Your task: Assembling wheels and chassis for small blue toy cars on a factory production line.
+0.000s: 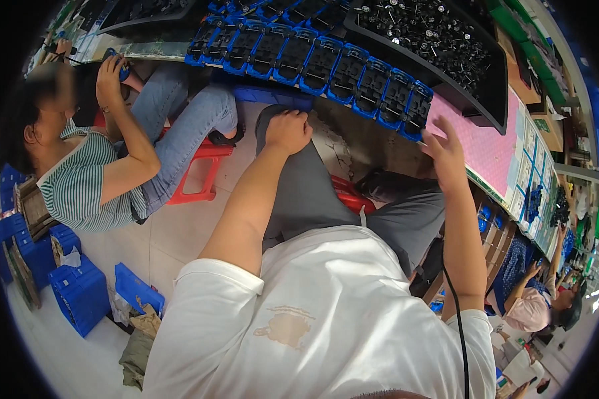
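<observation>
My left hand (289,132) rests on my left knee with its fingers curled in. Nothing shows in it, though its palm is turned down and hidden. My right hand (448,156) is raised at the bench's front edge, fingers apart and holding nothing that I can see. It is nearest to the right end of a row of blue-framed black plastic parts (319,63), which stand side by side along the edge. Whether the fingertips touch the last part, I cannot tell. Beyond that hand lies a pink mat (475,130).
Behind the row stands a black tray (489,110) heaped with small black and metal pieces. A person (93,173) in a striped top sits at my left on a red stool (203,173). Blue crates (80,292) stand on the floor. Another person (529,306) is at the far right.
</observation>
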`<state>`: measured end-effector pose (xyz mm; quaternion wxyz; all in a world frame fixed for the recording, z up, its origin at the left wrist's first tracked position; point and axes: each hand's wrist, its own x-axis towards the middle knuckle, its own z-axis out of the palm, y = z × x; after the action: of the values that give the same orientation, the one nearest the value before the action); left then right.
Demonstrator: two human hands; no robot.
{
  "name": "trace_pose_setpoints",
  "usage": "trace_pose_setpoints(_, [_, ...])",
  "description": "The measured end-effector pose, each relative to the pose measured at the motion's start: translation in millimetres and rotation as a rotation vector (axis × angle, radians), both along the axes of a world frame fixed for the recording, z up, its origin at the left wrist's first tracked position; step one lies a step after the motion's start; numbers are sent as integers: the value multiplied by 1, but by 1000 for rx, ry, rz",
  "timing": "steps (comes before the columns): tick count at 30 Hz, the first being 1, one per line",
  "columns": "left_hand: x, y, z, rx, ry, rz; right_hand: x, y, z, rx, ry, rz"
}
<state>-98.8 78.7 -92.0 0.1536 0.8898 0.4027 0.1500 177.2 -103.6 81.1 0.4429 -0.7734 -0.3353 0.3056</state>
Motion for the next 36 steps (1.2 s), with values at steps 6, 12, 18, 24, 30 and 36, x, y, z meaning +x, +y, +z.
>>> trace_pose_setpoints(6, [-19, 6, 6, -2, 19, 4, 71, -144, -80, -426, -80, 31])
trace_pose_setpoints(12, [-19, 12, -1, 5, 57, -36, 43, -185, -143, -551, -648, -23])
trace_pose_setpoints(18, [-8, 16, -4, 88, 99, -120, 28, -163, -134, -624, -790, 30])
trace_pose_setpoints(24, [-5, 15, -6, 78, 150, -108, 51, -168, -144, -485, -763, 45])
trace_pose_setpoints(30, [1, 17, -5, 73, 231, -102, 57, -159, -155, -423, -737, -34])
trace_pose_setpoints(36, [2, 26, -12, 78, 276, -148, 70, -141, -160, -487, -744, 3])
